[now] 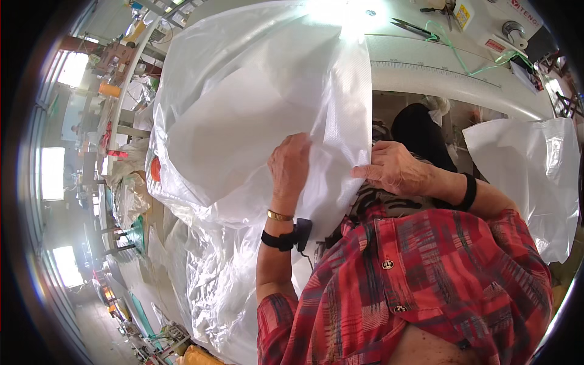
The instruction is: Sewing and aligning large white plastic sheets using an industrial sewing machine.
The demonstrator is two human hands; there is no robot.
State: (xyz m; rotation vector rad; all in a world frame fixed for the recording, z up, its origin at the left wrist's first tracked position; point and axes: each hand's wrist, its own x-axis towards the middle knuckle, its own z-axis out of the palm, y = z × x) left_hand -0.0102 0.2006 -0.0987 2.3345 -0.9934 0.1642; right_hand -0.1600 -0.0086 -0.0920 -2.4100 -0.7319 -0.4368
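A large translucent white plastic bag [243, 103] hangs over the edge of a white sewing table [426, 67] and spills down to the left. My left hand [291, 165] rests on the bag's lower part, fingers curled into the film, a gold bangle and a black wrist device on that wrist. My right hand [394, 169] pinches the bag's woven-textured right edge [353, 109] between thumb and fingers. A black band sits on the right wrist. Red plaid sleeves cover both my arms.
Scissors [412, 27] and a green cord [468, 61] lie on the table top near a white sewing machine [505, 18]. Another white plastic sheet [535, 176] hangs at the right. More crumpled film [213, 286] piles at lower left beside long workbenches.
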